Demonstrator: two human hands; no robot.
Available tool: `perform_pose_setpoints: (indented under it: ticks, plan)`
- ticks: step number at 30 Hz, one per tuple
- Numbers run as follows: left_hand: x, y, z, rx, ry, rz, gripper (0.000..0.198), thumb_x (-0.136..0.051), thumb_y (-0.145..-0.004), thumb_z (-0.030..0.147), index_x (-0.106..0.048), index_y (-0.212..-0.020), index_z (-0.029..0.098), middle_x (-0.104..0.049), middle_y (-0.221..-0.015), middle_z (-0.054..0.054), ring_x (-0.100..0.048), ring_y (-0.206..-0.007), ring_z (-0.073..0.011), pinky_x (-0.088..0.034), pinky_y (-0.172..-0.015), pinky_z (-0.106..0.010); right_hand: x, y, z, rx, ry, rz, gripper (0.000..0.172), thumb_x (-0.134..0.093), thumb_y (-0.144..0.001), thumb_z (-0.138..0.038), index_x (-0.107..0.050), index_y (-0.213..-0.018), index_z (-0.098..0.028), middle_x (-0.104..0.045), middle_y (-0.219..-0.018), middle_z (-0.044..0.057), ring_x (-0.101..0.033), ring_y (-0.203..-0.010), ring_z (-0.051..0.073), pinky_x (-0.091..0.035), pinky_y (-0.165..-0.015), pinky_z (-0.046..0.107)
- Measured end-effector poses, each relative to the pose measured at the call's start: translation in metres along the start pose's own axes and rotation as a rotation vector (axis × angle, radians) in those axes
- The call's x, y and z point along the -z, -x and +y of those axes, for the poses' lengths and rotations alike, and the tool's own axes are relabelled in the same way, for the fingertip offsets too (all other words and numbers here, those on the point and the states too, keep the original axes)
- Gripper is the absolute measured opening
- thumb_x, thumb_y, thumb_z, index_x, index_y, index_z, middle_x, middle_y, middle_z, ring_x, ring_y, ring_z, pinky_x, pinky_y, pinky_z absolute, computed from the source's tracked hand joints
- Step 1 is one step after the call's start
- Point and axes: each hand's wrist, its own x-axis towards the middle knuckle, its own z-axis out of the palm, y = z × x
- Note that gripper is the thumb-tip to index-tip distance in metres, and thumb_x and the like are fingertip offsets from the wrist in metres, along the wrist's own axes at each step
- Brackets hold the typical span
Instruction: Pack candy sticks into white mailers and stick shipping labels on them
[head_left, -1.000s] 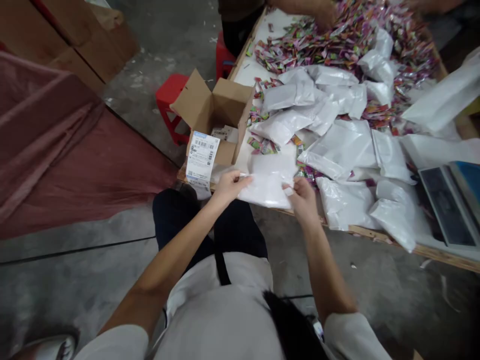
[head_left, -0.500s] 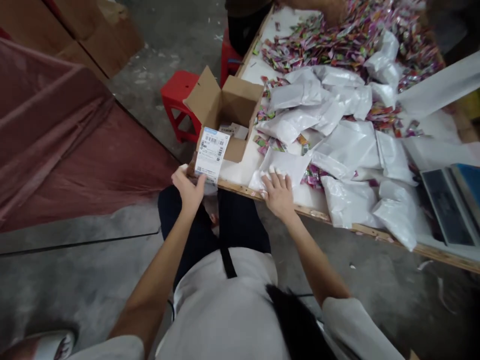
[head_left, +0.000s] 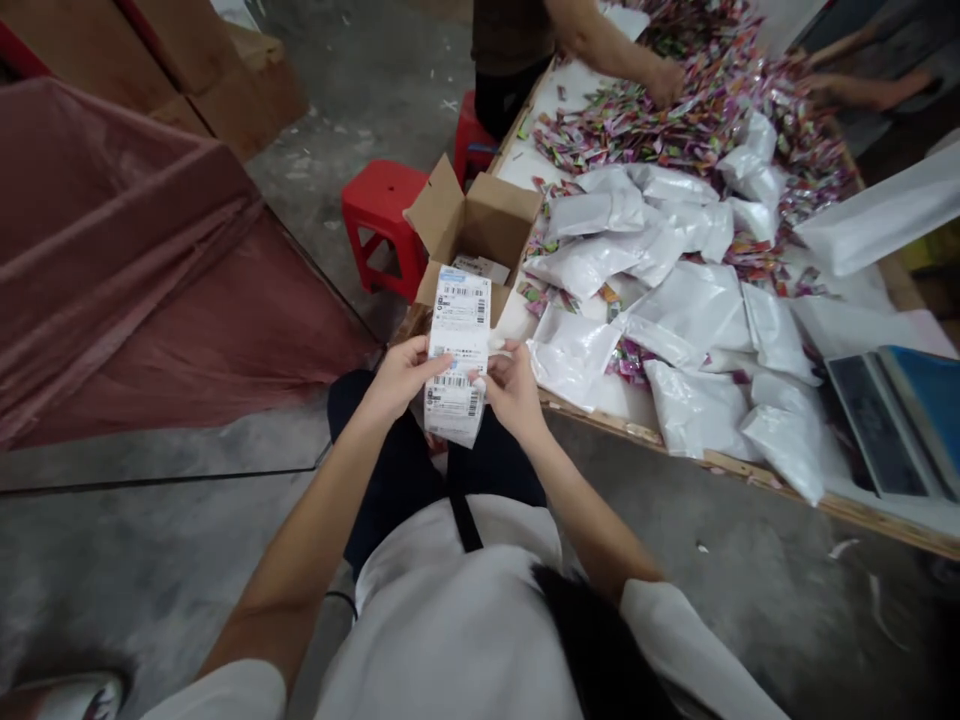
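Note:
A strip of printed shipping labels (head_left: 459, 312) with barcodes hangs from the open cardboard box (head_left: 496, 218) at the table's left corner. My left hand (head_left: 405, 375) pinches the strip's left edge, thumb on top. On its right edge, my right hand (head_left: 511, 385) grips the strip between thumb and fingers. The strip's lower end hangs free above my lap. Close to my right hand, a white plastic mailer bag (head_left: 574, 352) lies at the table's front edge. More labels lie inside the box.
Several filled white bags (head_left: 694, 310) lie on the table beside a heap of small colourful packets (head_left: 697, 130). A scale (head_left: 885, 420) stands at the right. A co-worker's hand (head_left: 664, 82) reaches into the heap. Left are a red stool (head_left: 386, 220) and a dark red sheet (head_left: 150, 270).
My right hand has left the white bag and moved left onto the labels. More of the label strip now shows, hanging lower between both hands. The co-worker's arm has come further into view.

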Motion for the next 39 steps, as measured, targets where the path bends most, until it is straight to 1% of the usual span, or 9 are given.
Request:
perform_pose_setpoints:
  ticks: [4,10,19,22,26,28,31,36,39]
  plan:
    - [-0.009,-0.010,0.007,0.162,0.153,-0.081,0.046,-0.086,-0.059,0.050,-0.074,-0.086,0.014,-0.077,-0.083,-0.011,-0.073,-0.078,-0.0280,-0.059,-0.068,-0.038,0.001,-0.004,-0.011,0.049,-0.007,-0.073,0.045,-0.069,-0.085,-0.048,-0.035,-0.107,-0.028,-0.059,-0.072,-0.007,-0.061,-0.062,0.015,-0.050,-0.058,0.028]
    - [-0.027,-0.020,0.003,0.120,0.156,0.009,0.047,-0.091,-0.048,0.034,-0.076,-0.088,0.014,-0.079,-0.093,-0.011,-0.074,-0.089,-0.0306,-0.060,-0.080,-0.040,0.022,0.016,-0.016,0.206,0.374,0.029,0.021,-0.055,-0.090,-0.032,-0.053,-0.110,-0.026,-0.065,-0.084,0.001,-0.065,-0.078,0.019,-0.054,-0.072,0.032]
    - [-0.037,-0.030,-0.012,0.082,0.112,0.132,0.038,-0.086,-0.048,0.030,-0.075,-0.081,0.014,-0.077,-0.080,-0.006,-0.072,-0.071,-0.0234,-0.057,-0.060,-0.030,0.020,0.024,-0.024,0.377,0.684,0.135,0.016,-0.048,-0.094,-0.022,-0.061,-0.085,-0.023,-0.065,-0.097,0.009,-0.064,-0.093,0.022,-0.056,-0.082,0.037]
    - [-0.026,-0.041,-0.016,0.090,0.045,0.239,0.028,-0.082,-0.053,0.026,-0.072,-0.076,0.014,-0.071,-0.066,-0.003,-0.063,-0.053,-0.0165,-0.046,-0.043,-0.023,0.054,0.036,-0.073,0.515,0.657,0.277,0.021,-0.048,-0.098,-0.027,-0.063,-0.084,-0.023,-0.065,-0.097,0.008,-0.065,-0.099,0.021,-0.059,-0.086,0.041]
    - [-0.009,-0.047,-0.013,0.103,-0.066,0.329,0.021,-0.081,-0.060,0.024,-0.070,-0.075,0.014,-0.068,-0.062,-0.002,-0.062,-0.054,-0.0163,-0.045,-0.045,-0.023,0.148,0.021,-0.121,0.577,0.500,0.586,0.025,-0.046,-0.100,-0.044,-0.059,-0.092,-0.024,-0.060,-0.087,0.002,-0.061,-0.073,0.013,-0.060,-0.072,0.033]
    - [-0.005,-0.044,-0.008,0.106,-0.080,0.311,0.024,-0.083,-0.059,0.025,-0.072,-0.077,0.014,-0.072,-0.069,-0.004,-0.067,-0.065,-0.0201,-0.051,-0.052,-0.026,0.189,-0.006,-0.113,0.444,0.473,0.387,0.023,-0.059,-0.093,-0.048,-0.054,-0.089,-0.025,-0.056,-0.083,0.000,-0.057,-0.068,0.011,-0.054,-0.066,0.029]
    - [-0.005,-0.038,-0.003,0.106,-0.056,0.250,0.034,-0.087,-0.054,0.030,-0.075,-0.082,0.015,-0.077,-0.086,-0.007,-0.072,-0.077,-0.0244,-0.056,-0.059,-0.029,0.215,-0.064,-0.066,0.183,0.470,-0.195,0.037,-0.068,-0.085,-0.054,-0.047,-0.085,-0.024,-0.052,-0.074,-0.003,-0.053,-0.067,0.011,-0.048,-0.063,0.026]
    - [-0.008,-0.035,-0.006,0.120,-0.018,0.257,0.044,-0.092,-0.049,0.033,-0.077,-0.087,0.014,-0.079,-0.098,-0.010,-0.074,-0.087,-0.0255,-0.059,-0.068,-0.028,0.189,-0.140,0.005,0.174,0.722,-0.758,0.030,-0.071,-0.085,-0.040,-0.056,-0.097,-0.018,-0.060,-0.092,0.003,-0.054,-0.082,0.017,-0.048,-0.076,0.033]
    - [-0.008,-0.035,-0.008,0.149,-0.002,0.290,0.044,-0.092,-0.049,0.029,-0.078,-0.087,0.013,-0.079,-0.098,-0.009,-0.074,-0.088,-0.0252,-0.060,-0.071,-0.027,0.172,-0.139,0.020,0.187,1.004,-0.822,0.034,-0.068,-0.085,-0.032,-0.059,-0.112,-0.014,-0.061,-0.115,0.013,-0.058,-0.102,0.027,-0.047,-0.090,0.043]
